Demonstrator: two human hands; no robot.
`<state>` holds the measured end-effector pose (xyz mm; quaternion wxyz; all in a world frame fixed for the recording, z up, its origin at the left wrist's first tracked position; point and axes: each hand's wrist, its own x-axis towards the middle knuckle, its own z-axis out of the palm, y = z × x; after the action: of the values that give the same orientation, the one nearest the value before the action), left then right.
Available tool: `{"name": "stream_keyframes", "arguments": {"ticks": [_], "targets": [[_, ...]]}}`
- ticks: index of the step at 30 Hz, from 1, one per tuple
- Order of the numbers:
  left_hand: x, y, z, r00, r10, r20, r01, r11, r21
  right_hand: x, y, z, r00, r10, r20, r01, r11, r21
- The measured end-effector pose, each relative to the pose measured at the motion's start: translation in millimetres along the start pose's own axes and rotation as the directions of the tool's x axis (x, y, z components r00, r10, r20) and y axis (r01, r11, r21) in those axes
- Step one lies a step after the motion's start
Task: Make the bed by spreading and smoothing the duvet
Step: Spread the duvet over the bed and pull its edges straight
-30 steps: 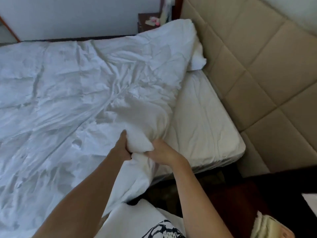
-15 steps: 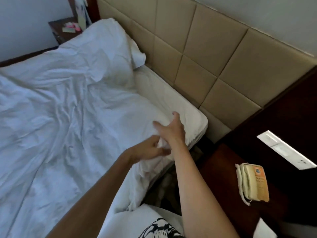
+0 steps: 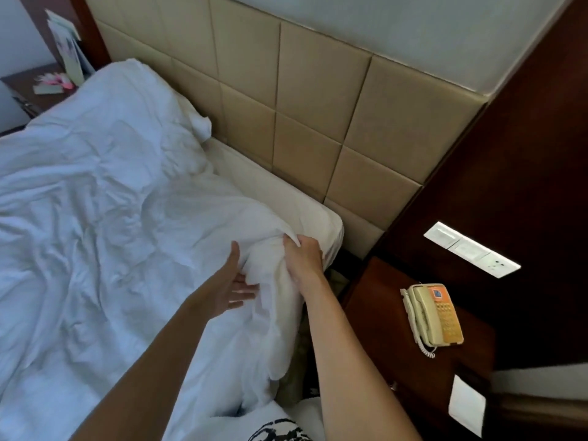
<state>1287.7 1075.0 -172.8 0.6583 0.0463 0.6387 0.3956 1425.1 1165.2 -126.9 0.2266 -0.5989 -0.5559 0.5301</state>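
White duvet (image 3: pixel 105 224), rumpled, creased all over, fills left half of frame; near corner bunched up centre frame, edge hanging off bed side toward bottom centre. Bare strip of mattress (image 3: pixel 286 202) w/ white sheet showing centre-right, btwn duvet edge and headboard. Tan padded headboard (image 3: pixel 302 90), square panels, across top centre. Dark wood wall panel (image 3: pixel 525 138) at right, w/ white switch plate (image 3: pixel 471 249). Dark nightstand (image 3: pixel 381 313) lower right, just beside mattress corner, carrying cream phone (image 3: pixel 434 315) w/ orange keypad. White card (image 3: pixel 466 405) at bottom right. Second nightstand (image 3: pixel 28 90) upper left w/ papers, small pink item, too small to tell what. Left hand (image 3: pixel 227 288) flat vs. bunched corner, fingers spread, thumb up. Right hand (image 3: pixel 304 259) pinching duvet corner, fingers curled tight into fabric, above mattress corner.
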Motion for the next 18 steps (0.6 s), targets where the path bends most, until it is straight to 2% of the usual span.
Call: {"name": "stream_keyframes", "arguments": {"ticks": [1, 2, 3, 4, 6, 8, 9, 11, 12, 13, 14, 15, 16, 17, 18], "targets": [[4, 2, 7, 0.996, -0.027, 0.091, 0.048, 0.970, -0.239, 1, -1, -2, 0.999, -0.033, 0.028, 0.033, 0.999, -0.031], [5, 7, 18, 0.989, 0.010, 0.145, 0.059, 0.881, -0.470, 2, -2, -5, 0.996, -0.065, 0.064, 0.069, 0.995, -0.065], [9, 12, 25, 0.992, 0.053, 0.111, 0.029, 0.776, -0.630, 2, -3, -10, 0.990, -0.090, 0.104, 0.101, 0.990, -0.103], [11, 18, 35, 0.996, 0.088, 0.018, -0.049, 0.711, -0.702, 4, -3, -14, 0.985, -0.108, 0.137, 0.126, 0.983, -0.134], [21, 31, 50, 0.974, 0.120, -0.190, -0.220, 0.689, -0.691, 12, -1, -27, 0.975, -0.104, 0.195, 0.141, 0.972, -0.189], [29, 48, 64, 0.922, 0.185, -0.341, -0.370, 0.685, -0.627, 25, 3, -45, 0.976, -0.057, 0.212, 0.109, 0.964, -0.244], [30, 58, 73, 0.873, 0.240, -0.424, -0.457, 0.705, -0.542, 32, 5, -56, 0.979, -0.035, 0.201, 0.084, 0.967, -0.240], [26, 79, 101, 0.729, 0.440, -0.525, -0.614, 0.758, -0.218, 46, 8, -79, 0.987, 0.004, 0.163, 0.012, 0.995, -0.099], [20, 89, 119, 0.639, 0.579, -0.506, -0.666, 0.746, 0.013, 50, 5, -92, 0.989, 0.012, 0.147, -0.015, 1.000, 0.018], [17, 93, 135, 0.574, 0.703, -0.420, -0.682, 0.694, 0.231, 54, 1, -104, 0.990, 0.011, 0.140, -0.032, 0.989, 0.147], [16, 93, 151, 0.524, 0.807, -0.272, -0.673, 0.588, 0.447, 57, -4, -114, 0.988, -0.001, 0.152, -0.040, 0.962, 0.271], [17, 90, 167, 0.513, 0.852, -0.103, -0.617, 0.449, 0.646, 61, -8, -124, 0.984, -0.020, 0.176, -0.045, 0.933, 0.358], [22, 83, 173, 0.543, 0.838, 0.064, -0.547, 0.295, 0.783, 64, -13, -132, 0.977, -0.038, 0.210, -0.048, 0.920, 0.389], [30, 78, 187, 0.593, 0.783, 0.191, -0.480, 0.153, 0.864, 67, -17, -137, 0.966, -0.050, 0.254, -0.046, 0.933, 0.357], [39, 71, 196, 0.669, 0.694, 0.266, -0.416, 0.054, 0.908, 69, -20, -142, 0.956, -0.052, 0.288, -0.035, 0.957, 0.288]]}}
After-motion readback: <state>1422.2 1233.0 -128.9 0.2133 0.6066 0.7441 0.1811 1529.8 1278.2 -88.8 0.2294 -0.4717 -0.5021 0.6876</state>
